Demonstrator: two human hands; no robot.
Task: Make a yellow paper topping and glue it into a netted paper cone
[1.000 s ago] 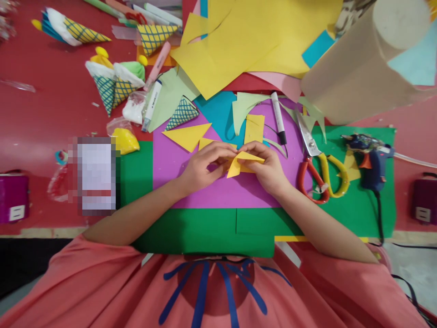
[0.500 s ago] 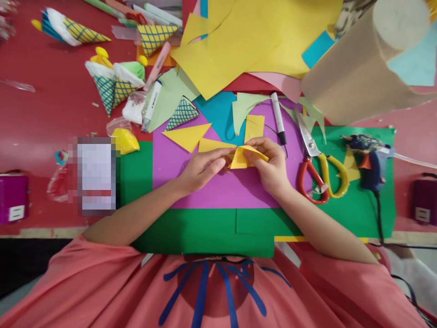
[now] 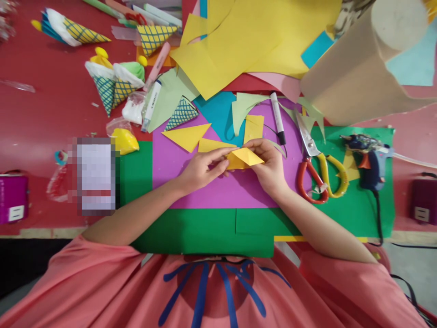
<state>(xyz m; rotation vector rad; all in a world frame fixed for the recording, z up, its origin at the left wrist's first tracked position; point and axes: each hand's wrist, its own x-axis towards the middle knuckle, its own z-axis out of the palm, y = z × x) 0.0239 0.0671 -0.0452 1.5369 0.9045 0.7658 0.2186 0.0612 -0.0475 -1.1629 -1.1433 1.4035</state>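
Note:
A small piece of folded yellow paper (image 3: pixel 248 156) is held up between both hands, above a purple sheet (image 3: pixel 218 193). My left hand (image 3: pixel 201 171) pinches its left edge between thumb and fingers. On the other side, my right hand (image 3: pixel 271 166) grips the right end, its thumb partly behind a raised flap. Just beyond the hands lie a yellow paper triangle (image 3: pixel 189 135), a yellow rectangle (image 3: pixel 254 128) and a small cone with a blue grid pattern (image 3: pixel 182 113). Some fingertips of both hands are hidden by the paper.
Scissors (image 3: pixel 310 148) with red and yellow handles and a glue gun (image 3: pixel 373 166) lie to the right. A black-capped marker (image 3: pixel 278 118) is behind the hands. Decorated paper cones (image 3: pixel 102 86) sit at the left. A large cardboard roll (image 3: pixel 351 73) stands at the back right.
The folded paper has turned in my fingers; its upper flap now lies flatter and points right. My right hand has shifted slightly, and the left keeps nearly the same place.

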